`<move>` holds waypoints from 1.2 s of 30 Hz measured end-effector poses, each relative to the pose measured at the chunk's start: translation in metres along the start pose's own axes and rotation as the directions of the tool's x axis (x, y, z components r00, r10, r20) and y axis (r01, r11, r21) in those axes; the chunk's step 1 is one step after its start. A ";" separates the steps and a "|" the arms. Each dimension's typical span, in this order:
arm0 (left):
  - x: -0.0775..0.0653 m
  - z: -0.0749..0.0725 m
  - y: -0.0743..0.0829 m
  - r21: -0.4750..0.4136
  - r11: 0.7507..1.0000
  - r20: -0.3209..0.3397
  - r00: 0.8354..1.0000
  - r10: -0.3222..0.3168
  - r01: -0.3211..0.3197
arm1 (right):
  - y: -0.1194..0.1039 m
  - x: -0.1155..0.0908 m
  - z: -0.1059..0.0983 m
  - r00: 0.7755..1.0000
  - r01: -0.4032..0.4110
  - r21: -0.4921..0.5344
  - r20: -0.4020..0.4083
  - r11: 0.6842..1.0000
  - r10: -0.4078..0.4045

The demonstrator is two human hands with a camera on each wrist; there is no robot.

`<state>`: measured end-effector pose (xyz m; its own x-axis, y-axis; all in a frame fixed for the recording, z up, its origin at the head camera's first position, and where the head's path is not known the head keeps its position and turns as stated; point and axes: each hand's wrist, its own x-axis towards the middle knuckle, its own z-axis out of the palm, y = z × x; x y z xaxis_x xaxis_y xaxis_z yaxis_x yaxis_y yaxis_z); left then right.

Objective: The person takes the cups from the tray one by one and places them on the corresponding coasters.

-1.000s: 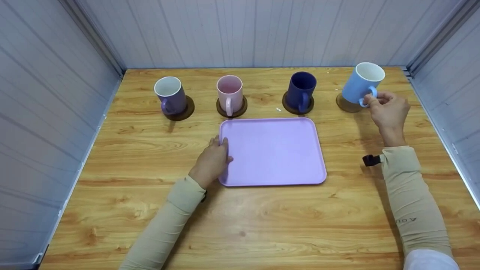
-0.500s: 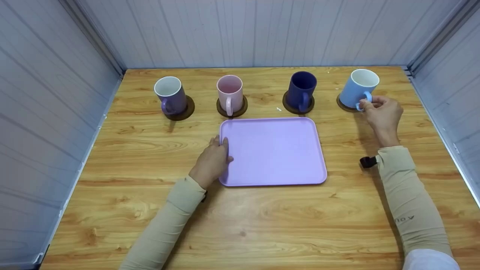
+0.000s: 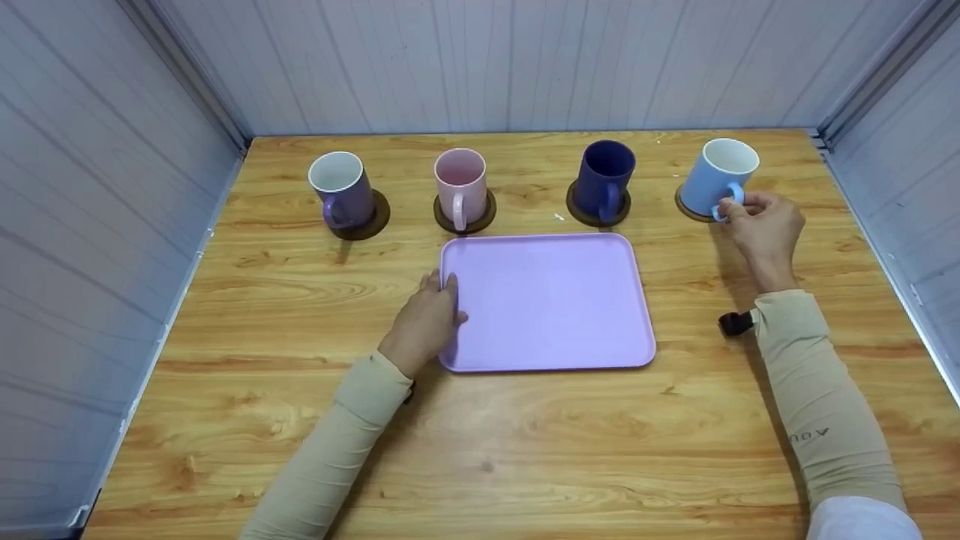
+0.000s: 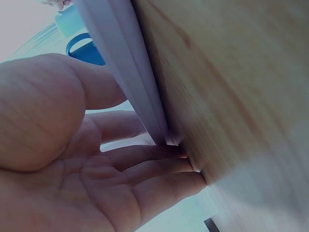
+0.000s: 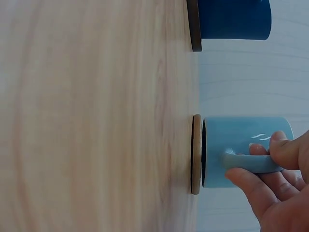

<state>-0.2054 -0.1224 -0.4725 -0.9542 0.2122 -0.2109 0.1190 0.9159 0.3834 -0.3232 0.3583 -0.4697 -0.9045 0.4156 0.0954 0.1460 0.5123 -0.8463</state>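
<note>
My right hand pinches the handle of a light blue mug at the far right. The mug stands over a brown round coaster; in the right wrist view a thin gap shows between the mug's base and the coaster's edge. My left hand rests on the left rim of a purple rectangular tray. Its thumb and index finger lie over the inner side; the other fingers are outside the rim, fairly straight, with their tips down at the table.
Along the back stand a purple mug, a pink mug and a dark blue mug, each on a brown coaster. The wooden table is walled at the back and both sides. White scraps lie near the dark blue mug.
My right hand has brought the light blue mug down and slightly left, from raised above its coaster to right over it. The left hand and tray have stayed put.
</note>
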 end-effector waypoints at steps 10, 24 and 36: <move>0.001 0.000 0.000 0.027 0.999 -0.007 1.000 0.016 -0.016 | 0.000 -0.002 -0.002 1.000 -0.005 -0.038 0.014 0.999 0.006; 0.002 0.001 0.000 0.010 1.000 0.010 1.000 -0.008 0.008 | 0.002 -0.004 -0.001 0.999 -0.030 -0.057 0.035 0.998 0.032; 0.000 0.000 -0.002 0.003 1.000 -0.020 0.999 0.029 -0.029 | 0.001 -0.003 0.001 0.999 -0.004 0.022 0.036 1.000 0.003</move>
<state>-0.2057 -0.1237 -0.4733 -0.9557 0.2319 -0.1812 0.1475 0.9102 0.3869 -0.3209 0.3570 -0.4716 -0.9179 0.3898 0.0735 0.1408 0.4935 -0.8583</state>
